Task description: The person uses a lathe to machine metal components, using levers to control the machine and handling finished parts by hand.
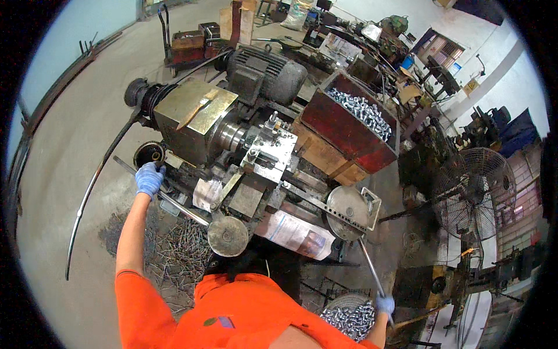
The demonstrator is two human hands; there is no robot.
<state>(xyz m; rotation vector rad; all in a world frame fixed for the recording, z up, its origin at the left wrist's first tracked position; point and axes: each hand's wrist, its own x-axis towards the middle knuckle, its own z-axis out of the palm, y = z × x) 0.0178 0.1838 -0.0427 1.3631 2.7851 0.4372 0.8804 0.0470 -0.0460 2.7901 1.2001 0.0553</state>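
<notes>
My left hand (149,180), in a blue glove, is at the lower edge of a round black cup-shaped part (149,154) on the left of a small lathe (203,125). Its fingers are curled, and what they hold, if anything, is hidden. At the lower right, my gloved right hand (385,304) is closed round the lower end of a long metal lever (372,266). This lever slopes up to a round plate (347,212) at the lathe's right end. The metal chuck (231,136) faces the tool slide (270,152) in the middle.
A red bin (343,125) of shiny metal parts stands behind the lathe; a basket (347,299) of similar parts is beside my right arm. Metal shavings and rods (180,244) litter the floor. A caged fan (474,192) stands right. A loose bar (87,198) slants down at left.
</notes>
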